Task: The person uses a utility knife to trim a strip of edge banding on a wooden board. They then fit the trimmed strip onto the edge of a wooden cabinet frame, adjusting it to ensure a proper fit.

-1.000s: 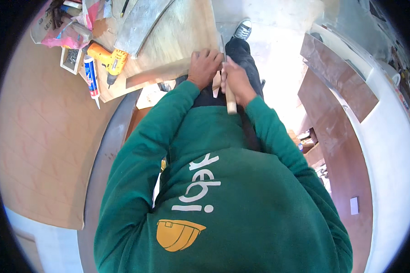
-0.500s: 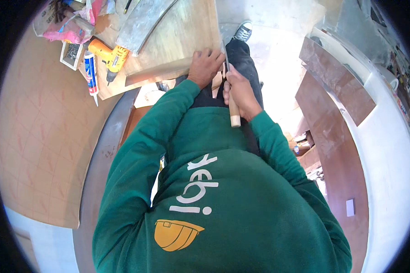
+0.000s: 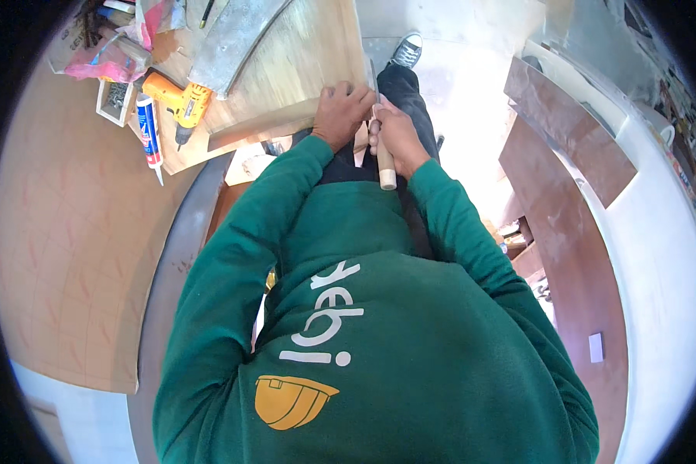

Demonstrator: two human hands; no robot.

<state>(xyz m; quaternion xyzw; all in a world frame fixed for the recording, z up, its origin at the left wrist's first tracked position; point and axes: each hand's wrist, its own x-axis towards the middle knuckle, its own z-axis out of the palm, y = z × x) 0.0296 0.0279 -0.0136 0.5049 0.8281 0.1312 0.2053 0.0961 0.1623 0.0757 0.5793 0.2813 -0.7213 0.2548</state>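
My right hand [image 3: 400,138] is closed around the pale wooden handle [image 3: 387,170] of a hand tool. The tool's narrow metal blade [image 3: 374,81] lies along the right edge of a wooden board [image 3: 301,66], pointing away from me. Whether it is a file or another bladed tool, I cannot tell. My left hand [image 3: 342,112] grips the board near its front right corner, with fingers bent over the top beside the blade. Its thumb is hidden.
On the board's left lie a yellow drill [image 3: 179,100], a sealant tube [image 3: 149,135], a small box of screws [image 3: 116,102] and a grey curved sheet [image 3: 236,46]. Brown panels [image 3: 557,209] stand at right. A large brown sheet [image 3: 69,232] is at left. My shoe [image 3: 407,51] shows beyond the board.
My right hand has pushed the tool away from me along the board's edge, so its handle end sits farther forward. My left hand stays on the board; the view has shifted slightly.
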